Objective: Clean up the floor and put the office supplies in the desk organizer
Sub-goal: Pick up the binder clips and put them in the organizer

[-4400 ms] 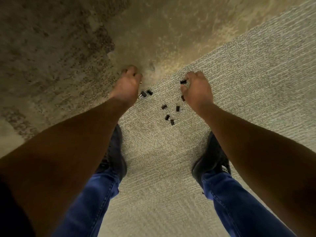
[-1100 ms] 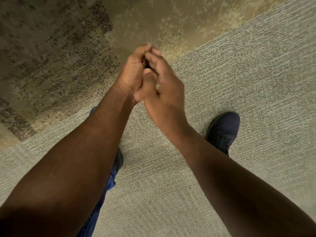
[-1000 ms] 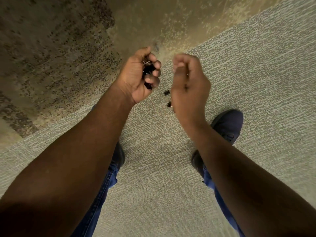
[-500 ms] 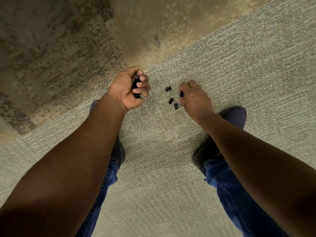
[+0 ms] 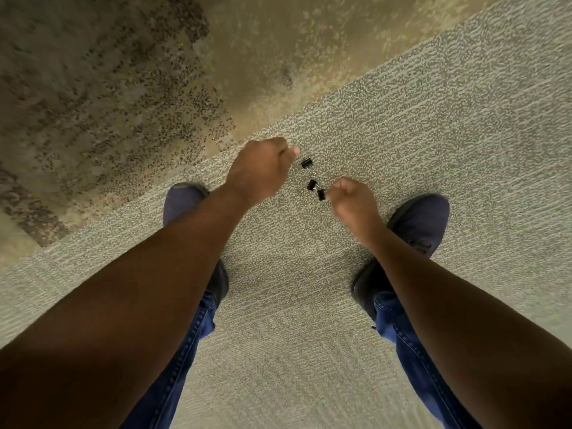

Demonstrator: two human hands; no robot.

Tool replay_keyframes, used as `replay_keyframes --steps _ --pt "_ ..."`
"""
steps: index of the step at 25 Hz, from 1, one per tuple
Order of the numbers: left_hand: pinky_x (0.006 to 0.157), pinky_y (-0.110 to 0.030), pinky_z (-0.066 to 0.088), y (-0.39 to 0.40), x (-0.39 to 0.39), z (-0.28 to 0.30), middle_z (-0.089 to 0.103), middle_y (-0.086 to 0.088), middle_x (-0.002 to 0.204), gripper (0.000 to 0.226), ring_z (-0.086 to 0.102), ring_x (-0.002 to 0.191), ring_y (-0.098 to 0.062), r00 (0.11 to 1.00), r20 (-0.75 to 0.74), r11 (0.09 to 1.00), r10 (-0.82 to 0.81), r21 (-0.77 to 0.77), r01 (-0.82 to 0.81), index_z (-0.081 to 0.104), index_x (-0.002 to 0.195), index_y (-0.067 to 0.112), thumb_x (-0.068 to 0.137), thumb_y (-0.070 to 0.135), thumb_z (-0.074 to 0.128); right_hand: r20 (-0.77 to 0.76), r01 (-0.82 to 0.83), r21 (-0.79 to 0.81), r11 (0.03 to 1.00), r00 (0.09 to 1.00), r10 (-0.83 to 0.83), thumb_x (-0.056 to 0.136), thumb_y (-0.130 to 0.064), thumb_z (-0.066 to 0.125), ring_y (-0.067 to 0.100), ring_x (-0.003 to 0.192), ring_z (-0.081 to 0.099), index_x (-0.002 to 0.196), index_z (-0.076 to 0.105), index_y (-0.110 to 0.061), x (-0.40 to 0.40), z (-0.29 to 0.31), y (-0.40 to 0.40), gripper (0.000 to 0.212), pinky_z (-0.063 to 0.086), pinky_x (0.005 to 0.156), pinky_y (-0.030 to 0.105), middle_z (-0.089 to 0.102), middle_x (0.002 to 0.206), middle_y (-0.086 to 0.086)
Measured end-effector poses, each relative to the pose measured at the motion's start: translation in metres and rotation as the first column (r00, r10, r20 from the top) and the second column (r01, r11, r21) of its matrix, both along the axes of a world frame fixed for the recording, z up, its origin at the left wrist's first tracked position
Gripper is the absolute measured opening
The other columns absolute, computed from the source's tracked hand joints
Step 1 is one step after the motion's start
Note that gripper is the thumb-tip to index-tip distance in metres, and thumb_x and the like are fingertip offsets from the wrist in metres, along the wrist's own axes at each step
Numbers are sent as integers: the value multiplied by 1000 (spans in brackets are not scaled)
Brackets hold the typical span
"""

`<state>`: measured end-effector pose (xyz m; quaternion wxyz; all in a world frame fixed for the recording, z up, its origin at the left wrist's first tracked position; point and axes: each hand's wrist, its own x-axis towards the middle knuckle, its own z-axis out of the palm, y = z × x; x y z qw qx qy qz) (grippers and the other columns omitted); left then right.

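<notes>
Three small black binder clips lie on the grey carpet between my hands: one [image 5: 306,163] beside my left hand, one [image 5: 311,184] in the middle, and one [image 5: 321,195] at my right fingertips. My left hand [image 5: 261,170] is a closed fist, back turned up, over the clips it gathered, which are hidden inside it. My right hand [image 5: 353,201] is low on the carpet with fingers curled, pinching the nearest clip. No desk organizer is in view.
My two dark blue shoes [image 5: 182,201] [image 5: 418,221] stand on the grey carpet [image 5: 433,134] on either side of the clips. A brown mottled carpet section [image 5: 108,88] begins just beyond my left hand.
My left hand has turned over, hiding its clips, and moved right toward the loose ones. My right hand has stayed low and closed its fingers on a clip. The view has shifted slightly.
</notes>
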<state>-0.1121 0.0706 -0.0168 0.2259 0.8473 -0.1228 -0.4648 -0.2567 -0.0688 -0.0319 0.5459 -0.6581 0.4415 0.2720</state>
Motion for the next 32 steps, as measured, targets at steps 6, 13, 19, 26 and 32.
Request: replay_keyframes --steps 6,13,19,26,32 --pt "39 -20 28 -18 -25 -27 47 2 60 36 46 47 -13 836 191 858 -514 127 499 31 119 31 94 29 57 -121 -735 -439 517 619 776 97 -25 52 18 75 58 125 32 -16 -7 -17 9 36 48 55 27 58 91 4" --pt "36 -18 20 -13 -30 -39 44 4 57 33 41 43 -8 740 316 803 -593 172 570 39 110 20 90 17 65 6 -578 -361 732 783 622 92 -28 59 8 69 47 109 45 -15 -5 -16 0 25 32 53 16 53 86 -2" --pt "51 -27 43 -6 -14 -23 61 5 81 26 56 64 -8 983 -22 981 181 -60 -182 53 104 16 95 41 55 -37 267 331 905 962 -271 68 -17 42 13 52 39 63 48 -17 12 -3 -1 7 29 47 21 50 63 2" --pt "34 -15 21 5 5 9 42 5 52 31 28 38 -7 422 -652 549 629 -11 -836 45 69 23 91 35 63 73 -436 -312 844 875 479 91 -34 60 5 46 43 90 51 -18 7 -10 9 18 30 37 18 51 62 -6" --pt "32 -15 22 2 18 16 42 5 52 22 29 38 -7 302 -681 450 667 45 -892 48 80 20 90 33 62 -143 -684 -402 609 704 696 91 -31 60 17 62 59 112 40 -17 18 -20 19 33 49 49 28 62 79 3"
